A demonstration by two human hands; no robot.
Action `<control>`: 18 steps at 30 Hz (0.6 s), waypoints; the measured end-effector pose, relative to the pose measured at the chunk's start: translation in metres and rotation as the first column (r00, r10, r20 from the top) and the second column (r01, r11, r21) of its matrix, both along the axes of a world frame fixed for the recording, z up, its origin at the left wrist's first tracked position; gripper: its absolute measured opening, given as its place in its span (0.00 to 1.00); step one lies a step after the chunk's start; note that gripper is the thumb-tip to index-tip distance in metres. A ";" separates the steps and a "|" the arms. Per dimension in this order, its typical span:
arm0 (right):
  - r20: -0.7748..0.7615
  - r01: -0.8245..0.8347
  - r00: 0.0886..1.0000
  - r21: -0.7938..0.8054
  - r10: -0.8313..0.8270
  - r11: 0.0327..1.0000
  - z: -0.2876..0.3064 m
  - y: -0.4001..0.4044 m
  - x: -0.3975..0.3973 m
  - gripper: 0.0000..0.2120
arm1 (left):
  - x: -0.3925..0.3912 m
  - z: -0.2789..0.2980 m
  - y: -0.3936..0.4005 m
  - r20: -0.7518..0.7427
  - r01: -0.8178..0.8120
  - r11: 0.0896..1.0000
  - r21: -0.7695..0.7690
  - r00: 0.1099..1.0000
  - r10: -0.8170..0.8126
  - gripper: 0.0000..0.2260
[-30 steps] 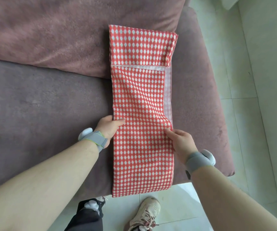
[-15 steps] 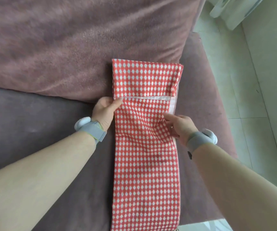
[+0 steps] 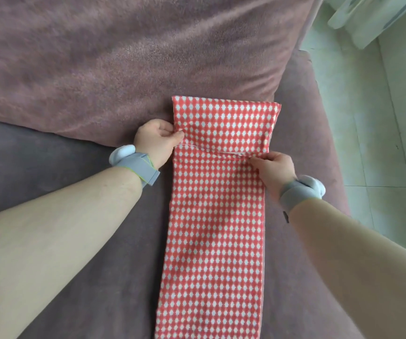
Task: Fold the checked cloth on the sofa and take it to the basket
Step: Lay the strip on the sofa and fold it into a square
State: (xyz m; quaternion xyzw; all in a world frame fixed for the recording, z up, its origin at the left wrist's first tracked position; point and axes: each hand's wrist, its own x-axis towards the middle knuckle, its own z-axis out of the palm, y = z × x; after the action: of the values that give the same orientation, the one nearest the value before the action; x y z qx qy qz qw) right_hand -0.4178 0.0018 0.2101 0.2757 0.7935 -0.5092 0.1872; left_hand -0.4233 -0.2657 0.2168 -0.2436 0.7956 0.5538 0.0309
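Pinching at both corners now! Left hand (image 3: 156, 140), thumb and curled fingers nipping the left end of the folded-over flap, right at the hem line. Right hand (image 3: 274, 168), fingertips pinched on the hem at the flap's right side, knuckles resting on the fabric just below.

Compared with half a second back: left hand gone from a flat thumb laid along the edge to a proper pinch on the flap corner; right hand slid up from the middle of the strip to the hem itself. Hem line now dragged slightly crooked between the two grips, dipping toward the right. View pushed further forward too, strip's near end running off the bottom edge.

Checked cloth (image 3: 217, 216) lying as a long narrow strip on the sofa (image 3: 69, 172) seat, red and white, far end doubled back over itself into a short flap (image 3: 225, 126) up against the back cushion (image 3: 128, 59). Flap's right edge puffed open a little, left edge flat.

Grey wristbands (image 3: 139, 168) on both forearms, each carrying a pale rounded bump. Sofa seat dark mauve, cushion a lighter dusty pink. Off to the right, pale tiled floor (image 3: 368, 118), and a white object at the top corner, too cropped to identify.
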 end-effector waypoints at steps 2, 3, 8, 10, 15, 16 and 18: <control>0.032 0.000 0.999 -0.083 0.002 0.997 0.001 0.000 -0.005 0.04 | 0.003 0.002 0.003 0.001 0.004 1.000 -0.019 1.000 -0.004 0.12; 0.038 0.012 0.999 -0.114 -0.008 0.993 0.003 0.000 -0.006 0.05 | 0.005 0.002 0.004 -0.002 0.011 1.000 -0.027 1.000 -0.011 0.15; -0.029 -0.065 0.997 0.067 0.067 0.996 0.003 0.009 -0.005 0.09 | -0.001 0.002 0.009 -0.020 -0.045 0.992 -0.119 0.999 0.043 0.10; -0.038 -0.058 0.997 0.108 0.062 0.992 0.003 0.006 -0.007 0.08 | -0.005 0.001 0.012 -0.005 -0.071 0.992 -0.107 0.997 0.071 0.08; -0.023 -0.021 0.999 0.105 0.024 0.994 0.002 0.003 -0.009 0.08 | 0.001 0.000 0.003 0.003 0.033 0.992 -0.123 0.999 -0.033 0.08; -0.030 -0.015 0.999 0.116 0.018 0.993 0.001 0.005 -0.009 0.08 | 0.002 0.001 0.001 0.002 0.059 0.989 -0.136 0.998 -0.059 0.08; -0.037 0.002 0.999 0.131 0.003 0.991 -0.001 0.005 -0.009 0.07 | 0.002 0.001 0.001 -0.005 0.074 0.984 -0.159 0.997 -0.076 0.09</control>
State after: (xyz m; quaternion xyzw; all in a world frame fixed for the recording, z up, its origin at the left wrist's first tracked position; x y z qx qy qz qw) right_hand -0.4272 0.0072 0.2092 0.2777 0.8286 -0.4611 0.1538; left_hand -0.4212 -0.2642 0.2182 -0.2122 0.8459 0.4884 0.0280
